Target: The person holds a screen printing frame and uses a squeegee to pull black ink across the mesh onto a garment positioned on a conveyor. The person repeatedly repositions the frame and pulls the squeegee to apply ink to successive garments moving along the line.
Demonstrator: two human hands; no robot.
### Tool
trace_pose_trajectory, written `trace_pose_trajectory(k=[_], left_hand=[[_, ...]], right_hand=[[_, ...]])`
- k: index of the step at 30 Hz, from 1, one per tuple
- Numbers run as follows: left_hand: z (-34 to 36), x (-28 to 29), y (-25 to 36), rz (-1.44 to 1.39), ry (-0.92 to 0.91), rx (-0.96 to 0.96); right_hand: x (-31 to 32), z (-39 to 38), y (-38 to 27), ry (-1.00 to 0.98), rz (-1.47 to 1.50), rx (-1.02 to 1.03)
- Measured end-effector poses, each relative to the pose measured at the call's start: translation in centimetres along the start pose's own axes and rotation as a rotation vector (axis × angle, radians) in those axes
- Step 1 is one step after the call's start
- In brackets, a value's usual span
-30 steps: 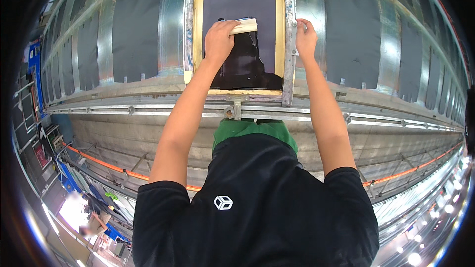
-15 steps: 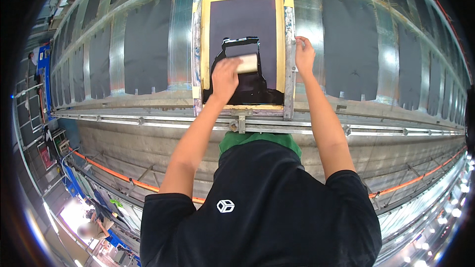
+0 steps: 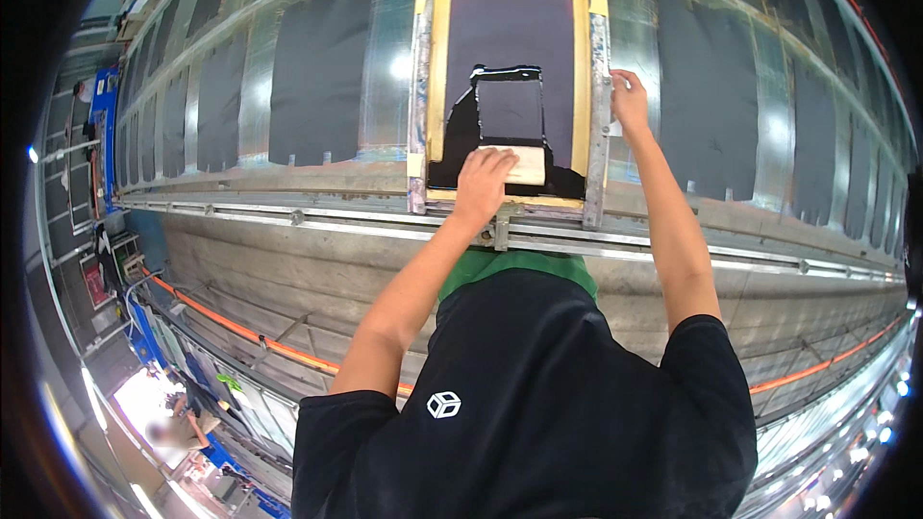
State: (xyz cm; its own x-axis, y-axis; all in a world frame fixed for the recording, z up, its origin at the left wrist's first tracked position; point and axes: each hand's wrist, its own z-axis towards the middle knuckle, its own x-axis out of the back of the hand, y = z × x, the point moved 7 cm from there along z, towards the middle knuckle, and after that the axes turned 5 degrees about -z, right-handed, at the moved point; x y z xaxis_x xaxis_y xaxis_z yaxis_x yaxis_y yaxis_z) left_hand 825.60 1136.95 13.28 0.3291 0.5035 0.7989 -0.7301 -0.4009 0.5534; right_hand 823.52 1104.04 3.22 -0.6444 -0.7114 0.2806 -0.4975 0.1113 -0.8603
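My left hand (image 3: 484, 183) is wrapped round the left end of a squeegee (image 3: 527, 166) with a pale wooden handle, low inside a screen printing frame (image 3: 597, 58). Glossy black ink (image 3: 463, 127) lies on the frame's dark mesh (image 3: 510, 29), inside a yellow taped border. Above the squeegee, a wiped rectangle (image 3: 510, 108) shows, edged by wet ink. The squeegee's blade is hidden under the handle. On the frame's right side, my right hand (image 3: 630, 101) has bent fingers against the outer edge, seemingly gripping it.
The frame stands on a long glossy table (image 3: 394, 86) with dark grey fabric panels (image 3: 322, 77) on both sides. A metal rail (image 3: 375, 224) with a bracket (image 3: 502, 231) runs along the near edge. Another person (image 3: 192, 423) is far off at lower left.
My left hand has drawn the squeegee toward me, to the near end of the mesh, leaving a longer wiped strip. My right hand stays at the frame's right edge. The whole view has shifted slightly.
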Motion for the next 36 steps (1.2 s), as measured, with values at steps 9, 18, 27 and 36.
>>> trace_pose_trajectory(k=[9,18,27,36], left_hand=[[-4.3,8.5,-5.8,-0.056,0.108,0.096],[-12.5,24.1,-25.6,0.049,0.061,0.166],[-17.4,27.8,-32.1,0.076,-0.012,0.146],[-12.8,26.7,-33.7,0.126,-0.011,-0.002]], right_hand=[[-7.9,-5.7,-10.2,0.27,-0.197,0.431],[-34.6,-13.4,-12.0,0.232,-0.126,0.316],[-41.1,-14.5,-12.7,0.294,-0.273,0.361],[-41.0,-13.1,-10.8,0.313,-0.332,0.289]])
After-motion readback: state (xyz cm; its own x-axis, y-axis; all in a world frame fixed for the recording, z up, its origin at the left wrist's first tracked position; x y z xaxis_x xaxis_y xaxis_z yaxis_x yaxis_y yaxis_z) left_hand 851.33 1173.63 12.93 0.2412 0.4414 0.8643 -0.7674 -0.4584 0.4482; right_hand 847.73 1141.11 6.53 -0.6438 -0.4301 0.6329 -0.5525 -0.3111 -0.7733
